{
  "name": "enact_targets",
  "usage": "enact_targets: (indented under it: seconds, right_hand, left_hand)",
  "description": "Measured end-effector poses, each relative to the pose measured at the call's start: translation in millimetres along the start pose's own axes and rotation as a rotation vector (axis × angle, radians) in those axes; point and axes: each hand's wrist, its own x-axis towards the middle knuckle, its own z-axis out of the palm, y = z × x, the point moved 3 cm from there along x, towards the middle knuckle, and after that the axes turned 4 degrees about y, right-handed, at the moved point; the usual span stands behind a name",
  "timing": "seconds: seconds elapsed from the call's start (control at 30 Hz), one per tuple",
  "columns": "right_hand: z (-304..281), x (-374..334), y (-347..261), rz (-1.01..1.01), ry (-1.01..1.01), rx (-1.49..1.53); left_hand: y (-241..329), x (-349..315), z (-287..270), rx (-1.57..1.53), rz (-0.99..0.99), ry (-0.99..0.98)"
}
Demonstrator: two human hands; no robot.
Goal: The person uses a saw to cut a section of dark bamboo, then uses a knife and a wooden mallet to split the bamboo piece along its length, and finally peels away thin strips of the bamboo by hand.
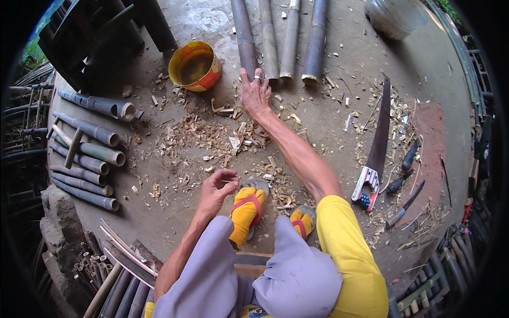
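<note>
My right hand point(255, 94) reaches forward, its fingers curled over the near end of a dark bamboo pole point(244, 37), the leftmost of several lying on the ground. A ring shows on one finger. Beside it lie a thinner greyish bamboo pole point(269, 40), a pale one point(290, 42) and a thick dark one point(316, 40). My left hand point(216, 192) hovers near my left knee, above the shavings, fingers loosely bent, thumb and forefinger a little apart. Nothing shows in it.
An orange-yellow bucket point(216, 71) stands ahead. Cut bamboo pieces point(87, 137) lie at left. On the right are a handsaw point(379, 132), a knife point(405, 205) and dark-handled tools point(410, 155). Bamboo shavings point(212, 132) litter the floor around my sandalled feet.
</note>
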Motion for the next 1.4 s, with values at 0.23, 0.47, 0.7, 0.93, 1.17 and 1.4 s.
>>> enact_targets:
  seconds: [0.23, 0.47, 0.7, 0.93, 1.17, 1.4]
  right_hand:
    - [-43, -61, 2, 0.76, -0.309, 1.523]
    - [-147, -215, 13, 0.442, -0.424, 1.316]
    - [-151, -275, 76, 0.621, -0.239, 0.811]
    - [-88, -269, 110, 0.343, 0.069, 0.178]
    - [-86, -273, 102, 0.534, 0.124, 0.169]
    - [-114, -312, 113, 0.586, 0.056, 0.3]
  left_hand:
    - [-6, -10, -33, -0.008, -0.064, 0.088]
    - [71, 46, 19, -0.254, 0.084, -0.008]
    - [191, 62, 36, -0.216, 0.554, -0.01]
    - [125, 56, 44, 0.771, 0.584, -0.102]
    - [22, 88, 5, 1.424, 0.499, -0.073]
    - [-7, 91, -15, 1.465, 0.517, -0.043]
